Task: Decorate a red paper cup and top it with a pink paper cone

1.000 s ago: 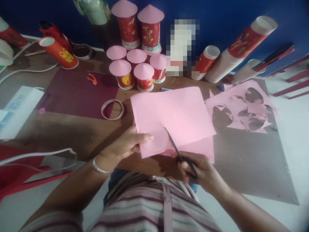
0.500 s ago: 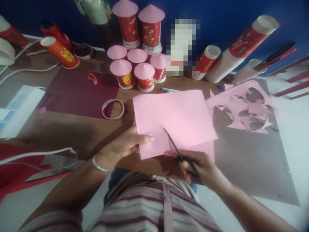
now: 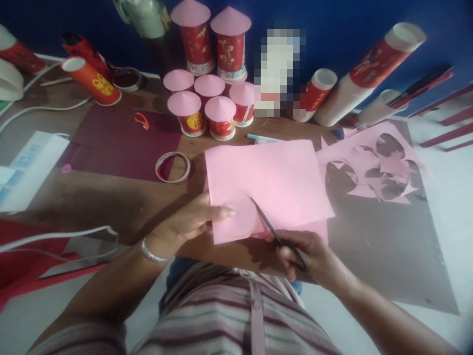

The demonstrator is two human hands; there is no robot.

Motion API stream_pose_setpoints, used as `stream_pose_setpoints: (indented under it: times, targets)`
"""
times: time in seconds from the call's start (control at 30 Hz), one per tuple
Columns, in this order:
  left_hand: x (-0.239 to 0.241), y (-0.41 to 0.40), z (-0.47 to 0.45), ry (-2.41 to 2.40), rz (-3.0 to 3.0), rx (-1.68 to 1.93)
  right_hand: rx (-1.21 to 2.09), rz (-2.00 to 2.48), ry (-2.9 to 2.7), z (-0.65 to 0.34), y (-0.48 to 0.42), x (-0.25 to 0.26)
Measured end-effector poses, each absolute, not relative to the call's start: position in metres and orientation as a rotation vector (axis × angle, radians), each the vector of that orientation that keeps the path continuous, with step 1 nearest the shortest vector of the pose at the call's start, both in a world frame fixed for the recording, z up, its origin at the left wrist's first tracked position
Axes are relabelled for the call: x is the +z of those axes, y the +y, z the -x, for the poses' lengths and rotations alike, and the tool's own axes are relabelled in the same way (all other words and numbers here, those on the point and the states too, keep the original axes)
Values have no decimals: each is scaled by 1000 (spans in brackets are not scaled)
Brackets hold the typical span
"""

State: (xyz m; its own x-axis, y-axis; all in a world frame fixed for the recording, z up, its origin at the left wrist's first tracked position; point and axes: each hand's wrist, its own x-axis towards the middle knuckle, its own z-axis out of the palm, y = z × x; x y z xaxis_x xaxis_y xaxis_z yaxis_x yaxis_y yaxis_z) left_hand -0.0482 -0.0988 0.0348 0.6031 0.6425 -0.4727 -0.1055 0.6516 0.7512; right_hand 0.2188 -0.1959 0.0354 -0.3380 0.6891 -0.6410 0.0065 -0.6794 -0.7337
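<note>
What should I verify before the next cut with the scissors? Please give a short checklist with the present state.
1. Left hand grips the sheet at the circle: ok.
2. Right hand holds the scissors by the handles: ok.
3. Blade tip meets the circle's right edge: ok.
4. Left thumb is apart from the blades: ok.
5. Drawn line ahead of the blades is readable: cannot tell, faint and blurred.
6. Blades open: cannot tell.

L hand (image 3: 192,222) pinching, thumb on top; R hand (image 3: 314,259) curled, prob. knuckles up; forearms angled inward.
</note>
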Motion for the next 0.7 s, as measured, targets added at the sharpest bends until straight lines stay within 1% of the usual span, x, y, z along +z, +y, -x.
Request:
stream_pose_setpoints:
  times: [0.3,0.5,0.7]
  targets:
    - [44,-97,45,802,-750,483,2078,1414,-926,-221,-195,37]
    - [39,-96,47,812,-745,442,2192,1384,-813,-223,-194,41]
    - [29,-98,47,837,-762,439,2230,1354,-832,-228,-195,44]
